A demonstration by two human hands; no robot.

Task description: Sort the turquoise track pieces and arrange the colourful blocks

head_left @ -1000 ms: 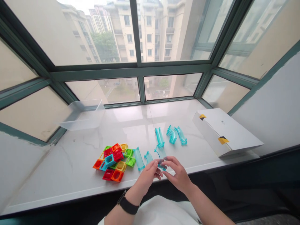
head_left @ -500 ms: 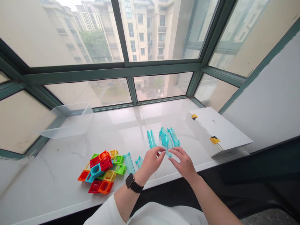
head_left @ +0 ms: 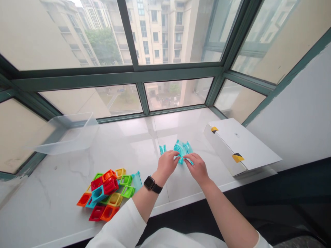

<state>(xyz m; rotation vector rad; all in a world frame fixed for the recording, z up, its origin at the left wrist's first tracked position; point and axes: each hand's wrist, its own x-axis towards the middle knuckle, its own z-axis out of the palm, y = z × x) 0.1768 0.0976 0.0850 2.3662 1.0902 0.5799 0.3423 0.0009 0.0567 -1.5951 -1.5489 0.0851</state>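
My left hand (head_left: pixel 167 165), with a black watch on its wrist, pinches the near end of a curved, see-through teal track piece (head_left: pixel 181 147). Opposite it, my right hand (head_left: pixel 197 168) has its thumb and fingertips closed on the same end. Several curved teal pieces lie bunched together there, and I cannot tell exactly where one stops and another starts. Just beyond my left fingers shows the top of a straight teal piece (head_left: pixel 162 148); the rest is hidden by that hand. A further teal piece (head_left: pixel 189 147) lies beyond my right fingers.
Left of my forearm lies a pile of coloured plastic blocks (head_left: pixel 108 187), with a flat teal piece (head_left: pixel 137 179) beside it. A clear plastic bin (head_left: pixel 64 148) stands at the back left. To the right is a white box (head_left: pixel 243 143). Windows border the white counter (head_left: pixel 129 137).
Both hands have moved away from me, carrying the curved piece against the other curved pieces. My left hand now covers more of the straight piece. The view has shifted slightly.
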